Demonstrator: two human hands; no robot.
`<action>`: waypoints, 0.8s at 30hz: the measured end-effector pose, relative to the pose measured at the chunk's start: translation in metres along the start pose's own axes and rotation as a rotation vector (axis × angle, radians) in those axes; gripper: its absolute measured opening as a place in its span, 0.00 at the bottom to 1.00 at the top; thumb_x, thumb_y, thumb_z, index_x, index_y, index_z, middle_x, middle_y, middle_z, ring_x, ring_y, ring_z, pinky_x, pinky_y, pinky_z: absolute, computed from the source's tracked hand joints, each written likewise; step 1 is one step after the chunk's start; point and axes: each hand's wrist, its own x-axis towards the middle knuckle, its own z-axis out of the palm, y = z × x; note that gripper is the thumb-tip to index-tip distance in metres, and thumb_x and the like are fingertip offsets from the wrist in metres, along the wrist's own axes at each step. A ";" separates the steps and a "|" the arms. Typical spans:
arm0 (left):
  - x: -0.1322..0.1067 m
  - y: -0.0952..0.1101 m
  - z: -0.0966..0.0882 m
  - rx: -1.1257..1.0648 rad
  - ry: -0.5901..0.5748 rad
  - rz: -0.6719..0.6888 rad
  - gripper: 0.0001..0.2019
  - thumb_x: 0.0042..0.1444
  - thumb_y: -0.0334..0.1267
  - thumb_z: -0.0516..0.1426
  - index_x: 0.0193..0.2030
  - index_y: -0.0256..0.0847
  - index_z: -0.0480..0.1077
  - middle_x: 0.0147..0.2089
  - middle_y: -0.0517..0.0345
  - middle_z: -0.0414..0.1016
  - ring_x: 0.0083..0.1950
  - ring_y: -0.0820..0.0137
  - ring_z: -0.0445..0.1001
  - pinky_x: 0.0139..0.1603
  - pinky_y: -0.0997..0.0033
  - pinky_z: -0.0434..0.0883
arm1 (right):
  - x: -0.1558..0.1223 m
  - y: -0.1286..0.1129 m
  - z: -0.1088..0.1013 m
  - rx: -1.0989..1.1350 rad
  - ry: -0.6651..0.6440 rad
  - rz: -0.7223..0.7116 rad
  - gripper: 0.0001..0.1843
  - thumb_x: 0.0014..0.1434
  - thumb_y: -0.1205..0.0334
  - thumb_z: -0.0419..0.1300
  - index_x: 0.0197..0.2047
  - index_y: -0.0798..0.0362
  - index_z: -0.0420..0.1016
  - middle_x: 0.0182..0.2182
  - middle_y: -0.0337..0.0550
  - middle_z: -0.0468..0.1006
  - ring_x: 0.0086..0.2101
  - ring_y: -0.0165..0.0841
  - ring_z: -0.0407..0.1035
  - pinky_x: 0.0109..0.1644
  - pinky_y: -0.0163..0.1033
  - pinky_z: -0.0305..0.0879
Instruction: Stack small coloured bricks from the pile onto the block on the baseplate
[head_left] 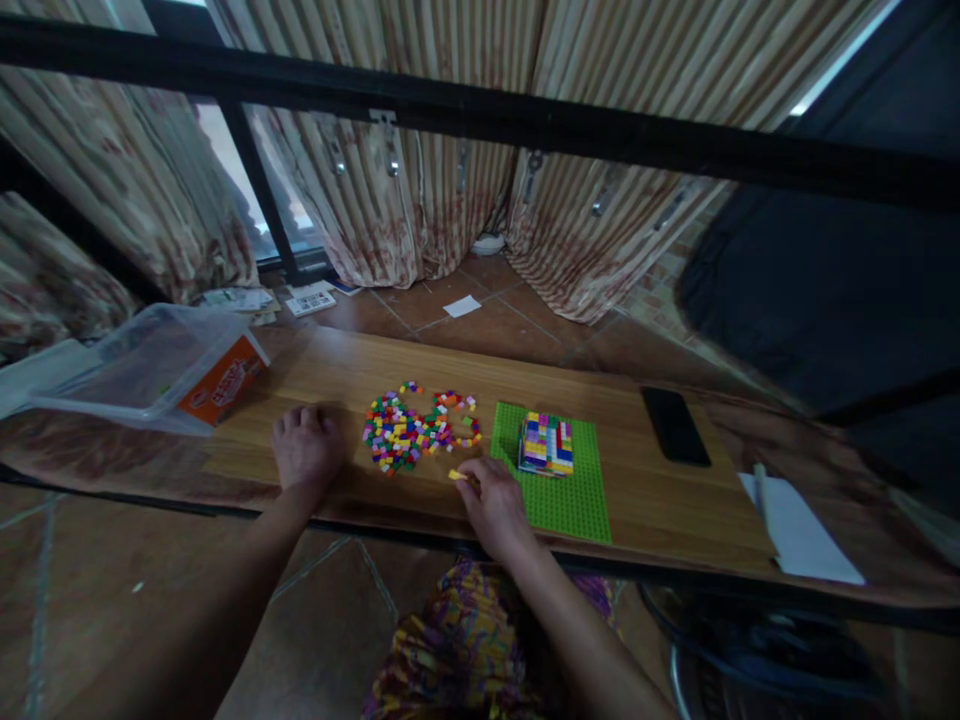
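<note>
A pile of small loose bricks in many colours [417, 428] lies on the wooden table [675, 500]. To its right is a green baseplate [570, 495] carrying a low multicoloured brick block [547, 443]. My right hand [493, 500] pinches a small yellow brick [456, 475] at its fingertips, between the pile and the baseplate's left edge. My left hand [304, 447] rests palm down on the table, fingers curled, just left of the pile and holding nothing.
A clear plastic box [142, 365] with an orange label lies tilted at the table's left end. A black phone [675, 425] sits right of the baseplate, white paper [802, 530] at the right edge. Curtains and tiled floor lie beyond.
</note>
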 end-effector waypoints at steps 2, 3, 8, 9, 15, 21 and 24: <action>0.000 0.000 -0.001 -0.012 -0.006 -0.002 0.18 0.59 0.39 0.47 0.47 0.33 0.72 0.48 0.36 0.72 0.54 0.49 0.68 0.57 0.47 0.64 | -0.005 0.001 -0.009 0.067 0.037 0.028 0.08 0.60 0.68 0.58 0.41 0.49 0.76 0.37 0.42 0.78 0.41 0.37 0.71 0.47 0.40 0.66; 0.001 0.000 -0.002 -0.018 -0.008 -0.002 0.18 0.58 0.39 0.47 0.47 0.32 0.72 0.48 0.36 0.72 0.54 0.49 0.68 0.57 0.46 0.64 | -0.007 0.002 -0.014 0.097 0.053 0.038 0.09 0.60 0.69 0.58 0.42 0.48 0.77 0.38 0.42 0.78 0.42 0.36 0.71 0.47 0.40 0.67; 0.001 0.002 -0.004 -0.061 0.007 -0.015 0.18 0.57 0.39 0.49 0.47 0.33 0.72 0.48 0.36 0.72 0.54 0.47 0.67 0.57 0.44 0.64 | -0.018 0.005 -0.035 0.152 0.114 0.096 0.11 0.62 0.64 0.58 0.45 0.48 0.78 0.37 0.41 0.78 0.40 0.35 0.72 0.46 0.40 0.68; 0.001 0.003 -0.005 -0.064 0.004 -0.022 0.17 0.57 0.39 0.49 0.47 0.33 0.72 0.48 0.37 0.72 0.55 0.47 0.67 0.58 0.44 0.63 | -0.020 0.005 -0.038 0.153 0.122 0.109 0.11 0.62 0.63 0.58 0.46 0.48 0.78 0.37 0.42 0.78 0.39 0.35 0.72 0.46 0.40 0.68; 0.001 0.003 -0.005 -0.043 -0.019 -0.036 0.17 0.58 0.39 0.48 0.46 0.33 0.72 0.49 0.36 0.72 0.55 0.46 0.67 0.57 0.43 0.65 | -0.025 0.008 -0.052 0.139 0.180 0.172 0.12 0.63 0.59 0.58 0.47 0.49 0.79 0.35 0.42 0.78 0.36 0.35 0.72 0.43 0.40 0.69; 0.001 0.000 -0.003 -0.014 -0.011 -0.006 0.17 0.57 0.39 0.48 0.45 0.33 0.72 0.48 0.34 0.72 0.54 0.46 0.67 0.56 0.43 0.65 | -0.022 0.015 -0.062 0.150 0.223 0.185 0.11 0.62 0.60 0.57 0.43 0.48 0.79 0.41 0.45 0.81 0.41 0.38 0.74 0.46 0.42 0.70; 0.001 0.000 -0.001 -0.014 0.002 0.000 0.17 0.58 0.39 0.48 0.46 0.33 0.72 0.48 0.34 0.71 0.54 0.46 0.67 0.56 0.42 0.65 | -0.023 0.016 -0.059 0.155 0.208 0.186 0.11 0.62 0.61 0.56 0.43 0.49 0.79 0.40 0.45 0.81 0.41 0.37 0.74 0.46 0.42 0.70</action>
